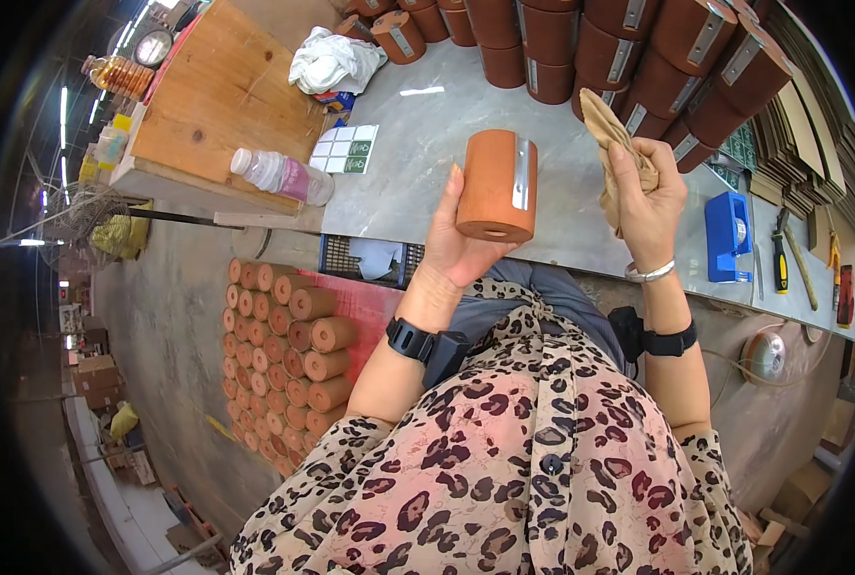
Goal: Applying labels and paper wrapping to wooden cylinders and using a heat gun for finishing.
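Observation:
My left hand (pixel 461 251) grips an orange-brown cylinder (pixel 494 184) with a metal strip down its side, held upright above the near edge of the grey table (pixel 427 144). My right hand (pixel 649 196) is raised to the right of the cylinder and clutches a crumpled tan cloth (pixel 607 129). The cloth and the cylinder are apart. Both wrists wear black bands, and the right wrist also carries a silver bracelet.
Dark brown cylinders with metal strips (pixel 619 48) are stacked along the table's far side. A blue tape dispenser (pixel 727 235) and hand tools (pixel 789 264) lie at right. A wooden board (pixel 226 91), plastic bottle (pixel 279 174) and white rag (pixel 331 59) sit at left. Stacked tan cylinders (pixel 288 355) lie on the floor.

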A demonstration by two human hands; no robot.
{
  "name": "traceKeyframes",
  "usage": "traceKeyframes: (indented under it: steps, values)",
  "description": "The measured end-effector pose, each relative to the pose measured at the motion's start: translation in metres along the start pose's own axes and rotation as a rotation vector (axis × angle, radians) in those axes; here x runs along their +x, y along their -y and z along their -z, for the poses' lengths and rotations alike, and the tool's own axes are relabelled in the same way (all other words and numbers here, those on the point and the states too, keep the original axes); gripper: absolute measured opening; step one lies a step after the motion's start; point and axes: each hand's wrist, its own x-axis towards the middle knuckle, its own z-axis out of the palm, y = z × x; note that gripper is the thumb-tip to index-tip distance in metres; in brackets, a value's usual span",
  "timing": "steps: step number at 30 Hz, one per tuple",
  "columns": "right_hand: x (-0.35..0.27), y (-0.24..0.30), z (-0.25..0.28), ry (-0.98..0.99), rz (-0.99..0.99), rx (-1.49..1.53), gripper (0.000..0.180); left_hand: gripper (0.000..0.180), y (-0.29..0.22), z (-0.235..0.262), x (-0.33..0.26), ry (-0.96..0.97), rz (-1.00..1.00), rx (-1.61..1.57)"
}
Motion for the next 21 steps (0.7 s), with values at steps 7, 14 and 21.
traceKeyframes:
  steps: [7, 14, 21]
  values:
    - [-0.014, 0.012, 0.000, 0.047, 0.014, -0.018, 0.018, 0.078, -0.002, -0.013, 0.006, -0.304, -0.001, 0.303]
    - [-0.034, 0.035, -0.032, 0.378, 0.459, -0.099, 0.021, 0.059, 0.015, -0.026, 0.008, -0.370, 0.046, 0.437]
    - [0.024, 0.006, -0.032, 0.167, 0.241, -0.276, 0.021, 0.065, 0.016, -0.028, 0.006, -0.228, 0.072, 0.403]
